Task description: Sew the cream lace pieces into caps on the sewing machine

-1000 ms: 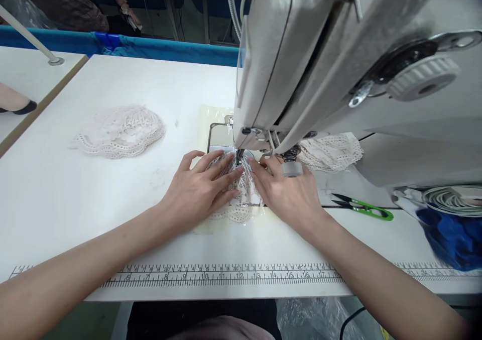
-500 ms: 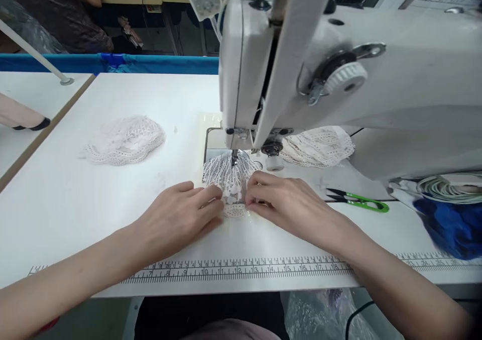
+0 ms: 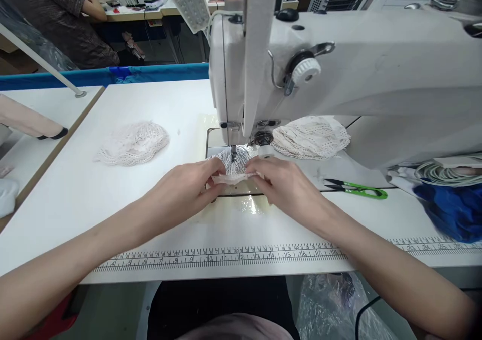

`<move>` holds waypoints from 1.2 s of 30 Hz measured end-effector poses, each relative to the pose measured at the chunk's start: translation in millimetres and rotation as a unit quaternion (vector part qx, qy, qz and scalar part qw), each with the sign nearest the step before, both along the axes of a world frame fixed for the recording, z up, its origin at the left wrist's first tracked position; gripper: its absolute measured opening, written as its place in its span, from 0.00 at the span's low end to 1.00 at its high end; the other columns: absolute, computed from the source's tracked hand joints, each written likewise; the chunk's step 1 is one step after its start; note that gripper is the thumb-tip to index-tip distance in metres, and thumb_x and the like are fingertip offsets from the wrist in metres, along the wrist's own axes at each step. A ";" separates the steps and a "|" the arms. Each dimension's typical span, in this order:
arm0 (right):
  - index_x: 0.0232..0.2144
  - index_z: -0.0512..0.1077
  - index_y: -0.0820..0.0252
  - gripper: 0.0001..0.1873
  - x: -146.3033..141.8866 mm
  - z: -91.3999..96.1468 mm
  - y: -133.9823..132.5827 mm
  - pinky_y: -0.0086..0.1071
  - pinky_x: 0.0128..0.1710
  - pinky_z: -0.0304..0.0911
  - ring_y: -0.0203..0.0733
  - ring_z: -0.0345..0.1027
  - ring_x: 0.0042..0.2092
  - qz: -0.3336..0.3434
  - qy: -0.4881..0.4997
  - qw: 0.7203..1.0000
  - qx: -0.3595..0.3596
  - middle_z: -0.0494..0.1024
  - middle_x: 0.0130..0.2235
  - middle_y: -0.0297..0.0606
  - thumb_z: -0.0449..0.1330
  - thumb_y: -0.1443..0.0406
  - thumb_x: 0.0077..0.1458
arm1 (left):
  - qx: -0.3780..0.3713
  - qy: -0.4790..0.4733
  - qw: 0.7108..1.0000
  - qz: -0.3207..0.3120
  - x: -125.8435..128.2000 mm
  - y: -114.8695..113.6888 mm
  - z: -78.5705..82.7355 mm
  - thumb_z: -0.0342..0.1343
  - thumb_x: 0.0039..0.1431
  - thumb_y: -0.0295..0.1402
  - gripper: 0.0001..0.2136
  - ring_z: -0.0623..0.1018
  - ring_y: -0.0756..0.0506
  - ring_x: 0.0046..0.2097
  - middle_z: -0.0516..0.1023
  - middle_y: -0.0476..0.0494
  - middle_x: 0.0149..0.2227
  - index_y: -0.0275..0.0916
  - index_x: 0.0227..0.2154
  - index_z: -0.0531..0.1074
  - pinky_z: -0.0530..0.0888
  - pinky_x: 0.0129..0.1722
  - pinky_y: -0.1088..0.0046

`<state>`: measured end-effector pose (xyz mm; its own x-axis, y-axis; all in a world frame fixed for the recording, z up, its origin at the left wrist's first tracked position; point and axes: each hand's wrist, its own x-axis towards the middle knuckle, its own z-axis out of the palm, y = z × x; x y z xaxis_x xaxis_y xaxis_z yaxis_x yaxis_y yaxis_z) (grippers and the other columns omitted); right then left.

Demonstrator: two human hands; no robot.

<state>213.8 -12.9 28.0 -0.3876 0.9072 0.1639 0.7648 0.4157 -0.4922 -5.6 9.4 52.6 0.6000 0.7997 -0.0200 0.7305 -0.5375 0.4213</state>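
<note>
Table: machine overhangs lace; scissors beside.

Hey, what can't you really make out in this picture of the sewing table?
All in the head view:
- Lace piece: its ends are covered by the left hand and right hand pinching it.
- Needle: the tip is too small to see, lost in the lace.
- Lace pile: its back is hidden by the machine.
- Blue cloth: cut off by the right edge.

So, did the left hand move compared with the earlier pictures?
Yes. The left hand drew back from the needle toward the ruler, and now pinches the lace.
</note>
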 end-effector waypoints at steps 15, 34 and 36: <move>0.35 0.79 0.62 0.09 -1.4 -8.6 11.3 0.26 0.26 0.54 0.32 0.63 0.27 -0.023 0.085 0.992 0.090 0.76 0.31 0.35 0.58 0.70 0.60 | -0.165 -0.094 0.978 -0.090 6.5 47.2 -7.1 0.56 0.60 0.37 0.10 0.69 0.53 0.27 0.69 0.50 0.27 0.40 0.28 0.78 0.66 0.26 0.76; 0.29 0.75 0.60 0.12 -0.8 -7.4 -0.3 0.34 0.39 0.57 0.40 0.71 0.43 0.125 -0.135 0.959 0.217 0.82 0.38 0.34 0.55 0.76 0.57 | 0.323 -0.008 0.932 -0.166 -3.9 -6.0 -50.9 0.51 0.66 0.27 0.12 0.75 0.42 0.55 0.77 0.40 0.53 0.37 0.49 0.74 0.66 0.54 0.57; 0.29 0.75 0.60 0.12 -0.7 -7.4 -0.5 0.34 0.39 0.58 0.40 0.72 0.43 0.125 -0.133 0.958 0.223 0.82 0.39 0.33 0.54 0.76 0.57 | 0.313 -0.016 0.935 -0.167 -4.8 -5.6 -52.6 0.50 0.67 0.27 0.12 0.76 0.42 0.55 0.77 0.39 0.52 0.36 0.49 0.74 0.65 0.58 0.55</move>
<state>213.1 -13.4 20.6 -0.6649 0.6440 0.3784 0.6881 0.7251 -0.0249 -10.4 3.8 -0.1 0.8113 0.4166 0.4101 0.4699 -0.8821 -0.0335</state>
